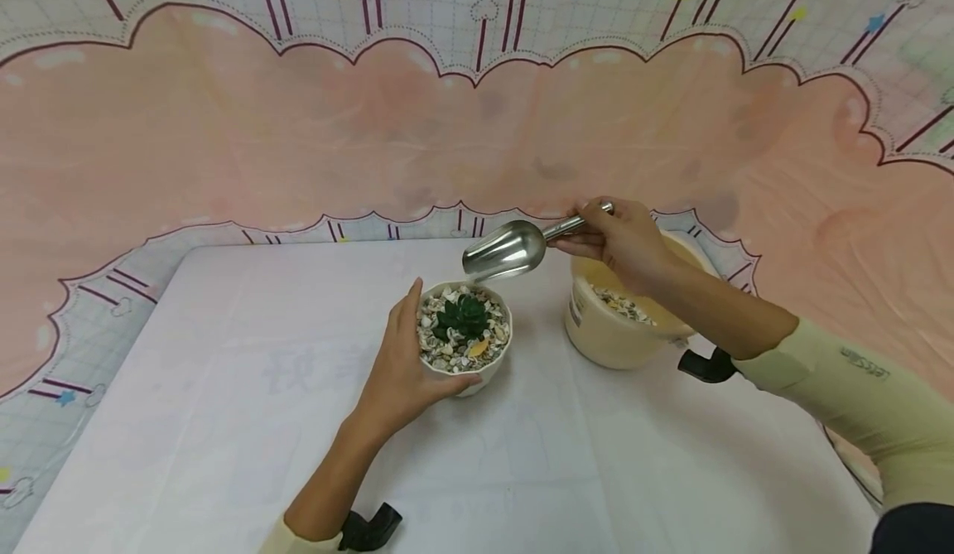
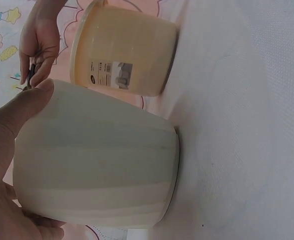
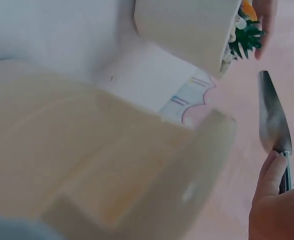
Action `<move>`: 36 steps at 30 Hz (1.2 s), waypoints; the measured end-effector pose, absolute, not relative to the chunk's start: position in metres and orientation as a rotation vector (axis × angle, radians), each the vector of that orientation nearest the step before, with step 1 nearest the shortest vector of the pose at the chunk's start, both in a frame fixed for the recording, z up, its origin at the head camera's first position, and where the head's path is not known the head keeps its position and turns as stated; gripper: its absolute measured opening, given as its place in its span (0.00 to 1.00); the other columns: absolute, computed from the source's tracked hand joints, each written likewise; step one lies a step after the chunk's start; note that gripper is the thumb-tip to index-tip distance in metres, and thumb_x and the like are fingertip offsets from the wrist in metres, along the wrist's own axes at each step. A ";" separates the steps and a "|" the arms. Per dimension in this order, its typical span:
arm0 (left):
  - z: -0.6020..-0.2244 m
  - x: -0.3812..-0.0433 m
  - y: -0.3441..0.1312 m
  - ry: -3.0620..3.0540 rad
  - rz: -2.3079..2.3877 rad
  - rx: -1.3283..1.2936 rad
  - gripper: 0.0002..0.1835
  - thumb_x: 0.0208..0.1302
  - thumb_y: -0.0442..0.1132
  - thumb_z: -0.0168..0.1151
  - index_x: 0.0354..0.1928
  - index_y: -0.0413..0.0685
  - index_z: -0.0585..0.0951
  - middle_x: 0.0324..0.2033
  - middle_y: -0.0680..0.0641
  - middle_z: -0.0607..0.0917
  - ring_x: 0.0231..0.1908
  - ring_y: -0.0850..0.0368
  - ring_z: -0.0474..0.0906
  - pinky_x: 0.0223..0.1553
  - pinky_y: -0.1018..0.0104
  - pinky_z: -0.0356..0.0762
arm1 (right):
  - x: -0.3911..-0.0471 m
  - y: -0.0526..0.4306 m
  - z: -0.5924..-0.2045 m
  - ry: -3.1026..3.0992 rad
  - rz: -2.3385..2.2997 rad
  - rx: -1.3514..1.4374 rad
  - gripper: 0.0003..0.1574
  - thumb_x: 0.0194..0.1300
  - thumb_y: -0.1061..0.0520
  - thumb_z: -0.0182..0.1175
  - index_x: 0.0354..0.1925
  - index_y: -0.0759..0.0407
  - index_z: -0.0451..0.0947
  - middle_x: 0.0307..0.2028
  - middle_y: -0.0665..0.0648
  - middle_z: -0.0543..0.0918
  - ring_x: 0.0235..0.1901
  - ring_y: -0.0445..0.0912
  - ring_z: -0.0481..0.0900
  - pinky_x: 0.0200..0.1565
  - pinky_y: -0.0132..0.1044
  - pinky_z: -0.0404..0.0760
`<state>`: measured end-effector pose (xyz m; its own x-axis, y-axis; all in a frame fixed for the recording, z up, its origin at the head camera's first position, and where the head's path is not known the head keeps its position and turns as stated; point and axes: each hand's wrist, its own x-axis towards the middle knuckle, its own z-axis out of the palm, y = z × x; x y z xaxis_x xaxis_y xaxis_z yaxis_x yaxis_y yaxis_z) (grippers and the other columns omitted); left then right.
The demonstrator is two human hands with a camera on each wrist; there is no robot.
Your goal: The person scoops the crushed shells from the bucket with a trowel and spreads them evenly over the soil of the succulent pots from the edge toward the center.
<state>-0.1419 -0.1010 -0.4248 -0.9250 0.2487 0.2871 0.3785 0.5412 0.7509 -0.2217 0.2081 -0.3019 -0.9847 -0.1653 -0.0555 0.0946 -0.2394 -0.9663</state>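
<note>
A white faceted pot [image 2: 96, 155] stands on the table, filled with pale pebbles [image 1: 445, 359] around a dark green succulent [image 1: 464, 315]. My left hand [image 1: 402, 384] grips its left side, thumb at the front and fingers toward the back. My right hand [image 1: 622, 243] holds a shiny metal scoop [image 1: 510, 249] by the handle. The scoop's mouth points left, just above the pot's back rim; no pebbles can be made out in it. In the right wrist view, the scoop blade [image 3: 274, 115] is apart from the plant.
A cream bucket [image 1: 607, 343] with pebbles [image 1: 624, 305] inside stands to the right of the pot, under my right forearm. A white cloth [image 1: 261, 388] covers the table. Behind it hangs a pink patterned cloth [image 1: 373, 140].
</note>
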 end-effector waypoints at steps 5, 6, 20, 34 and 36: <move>-0.425 -0.141 -0.101 -2.635 -1.328 -0.535 0.77 0.42 0.52 0.90 0.86 0.49 0.43 0.77 0.34 0.57 0.76 0.37 0.59 0.70 0.37 0.65 | -0.218 0.220 -0.294 1.692 -2.493 -0.101 0.14 0.82 0.59 0.55 0.43 0.71 0.76 0.36 0.64 0.90 0.38 0.52 0.92 0.47 0.41 0.86; -0.426 -0.141 -0.100 -2.635 -1.328 -0.535 0.77 0.42 0.52 0.90 0.86 0.49 0.43 0.78 0.34 0.57 0.76 0.38 0.58 0.70 0.37 0.65 | -0.217 0.224 -0.291 1.654 -2.520 -0.098 0.14 0.82 0.59 0.55 0.41 0.70 0.77 0.36 0.64 0.90 0.38 0.52 0.92 0.47 0.41 0.86; -0.423 -0.140 -0.100 -2.633 -1.322 -0.528 0.77 0.41 0.50 0.91 0.85 0.46 0.45 0.78 0.34 0.57 0.76 0.38 0.58 0.71 0.38 0.64 | -0.216 0.307 -0.228 1.831 -2.816 0.044 0.16 0.67 0.61 0.72 0.49 0.71 0.84 0.38 0.64 0.89 0.39 0.52 0.91 0.44 0.40 0.88; -0.424 -0.141 -0.100 -2.648 -1.314 -0.517 0.77 0.42 0.51 0.90 0.85 0.46 0.45 0.78 0.34 0.56 0.76 0.38 0.58 0.70 0.37 0.64 | -0.231 0.309 -0.314 2.514 -1.809 0.002 0.20 0.81 0.53 0.58 0.55 0.68 0.84 0.34 0.49 0.90 0.38 0.40 0.90 0.45 0.32 0.86; -0.425 -0.142 -0.100 -2.651 -1.313 -0.517 0.77 0.42 0.52 0.90 0.85 0.47 0.45 0.79 0.34 0.56 0.76 0.38 0.57 0.70 0.37 0.64 | -0.233 0.304 -0.321 2.547 -1.721 -0.010 0.25 0.82 0.54 0.57 0.59 0.77 0.79 0.33 0.48 0.90 0.37 0.40 0.90 0.45 0.31 0.86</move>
<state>-0.1418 -0.0995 -0.4247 -0.9314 0.2419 0.2721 0.3630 0.5606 0.7443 -0.2327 0.3041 -0.3209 -0.9977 -0.0433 -0.0524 0.0325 0.3734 -0.9271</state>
